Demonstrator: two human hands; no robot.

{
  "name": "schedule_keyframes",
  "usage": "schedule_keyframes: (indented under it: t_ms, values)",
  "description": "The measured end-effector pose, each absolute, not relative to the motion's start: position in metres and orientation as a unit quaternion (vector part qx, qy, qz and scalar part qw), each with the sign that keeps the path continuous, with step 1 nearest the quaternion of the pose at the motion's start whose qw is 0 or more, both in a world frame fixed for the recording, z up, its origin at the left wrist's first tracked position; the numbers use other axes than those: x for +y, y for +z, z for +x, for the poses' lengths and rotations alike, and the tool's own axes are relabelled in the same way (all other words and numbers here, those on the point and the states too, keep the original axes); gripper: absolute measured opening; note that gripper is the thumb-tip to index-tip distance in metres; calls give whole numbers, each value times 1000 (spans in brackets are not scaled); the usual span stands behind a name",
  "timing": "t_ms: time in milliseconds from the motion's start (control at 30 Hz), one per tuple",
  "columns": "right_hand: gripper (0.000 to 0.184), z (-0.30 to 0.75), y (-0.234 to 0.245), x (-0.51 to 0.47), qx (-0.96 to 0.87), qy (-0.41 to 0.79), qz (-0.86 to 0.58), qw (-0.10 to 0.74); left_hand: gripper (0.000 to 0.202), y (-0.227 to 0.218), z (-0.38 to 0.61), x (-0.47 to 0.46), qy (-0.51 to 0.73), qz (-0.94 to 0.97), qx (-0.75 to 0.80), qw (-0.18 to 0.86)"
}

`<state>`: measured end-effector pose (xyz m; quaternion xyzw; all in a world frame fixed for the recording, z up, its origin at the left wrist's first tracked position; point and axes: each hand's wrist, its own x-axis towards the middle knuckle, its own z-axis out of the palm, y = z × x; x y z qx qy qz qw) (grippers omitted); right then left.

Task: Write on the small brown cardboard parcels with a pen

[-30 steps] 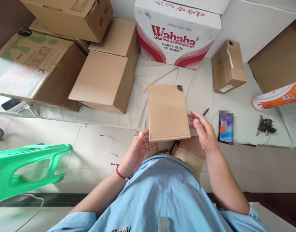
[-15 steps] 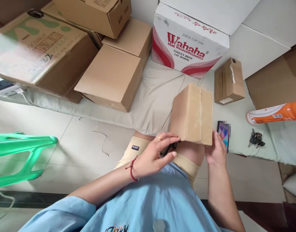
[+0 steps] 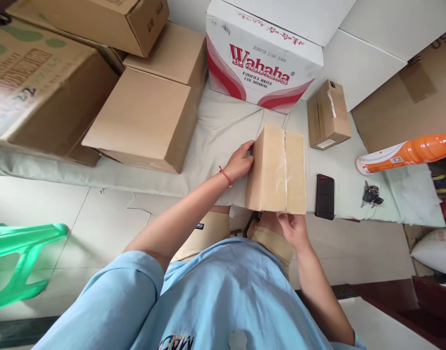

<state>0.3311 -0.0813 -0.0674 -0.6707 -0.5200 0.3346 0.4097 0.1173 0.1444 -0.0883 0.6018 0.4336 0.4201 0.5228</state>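
Observation:
A small cardboard box (image 3: 295, 170), with a strip of clear tape along its top seam, is at the near edge of the cloth-covered surface. My left hand (image 3: 240, 161), with a red cord bracelet at the wrist, grips the box's left side; its fingertips are partly hidden behind the far-left edge. At the near lower edge, my right hand (image 3: 294, 229) holds the box from below, thumb and fingers closed at the rim. A dark phone (image 3: 324, 196) and a bunch of keys (image 3: 371, 193) lie to the right of the box.
A Wahaha water carton (image 3: 261, 63) stands behind, with a smaller taped box (image 3: 329, 114) right of it. Large brown boxes (image 3: 139, 116) fill the left side. An orange bottle (image 3: 408, 150) lies at right. A green plastic stool (image 3: 22, 262) stands on the floor.
My left hand has moved from the near lower corner up to the box's left side. My right hand has shifted from the right corner to beneath the near edge. The phone screen has gone dark.

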Motion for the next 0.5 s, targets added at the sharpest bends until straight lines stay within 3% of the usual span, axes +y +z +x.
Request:
schedule_keyframes:
  t_ms: [100, 233, 367, 500]
  values:
    - [37, 328, -71, -86, -459, 337, -666, 481, 56, -71, 97, 127, 425, 618, 443, 491]
    - [39, 329, -58, -73, -333, 410, -627, 573, 32, -42, 58, 79, 513, 543, 448, 492]
    - [40, 325, -56, -38, -295, 471, -622, 551, 21, -30, 38, 27, 580, 431, 526, 449]
    - [25, 314, -74, -16, -310, 462, -668, 495, 26, -39, 21, -5, 555, 425, 533, 477]
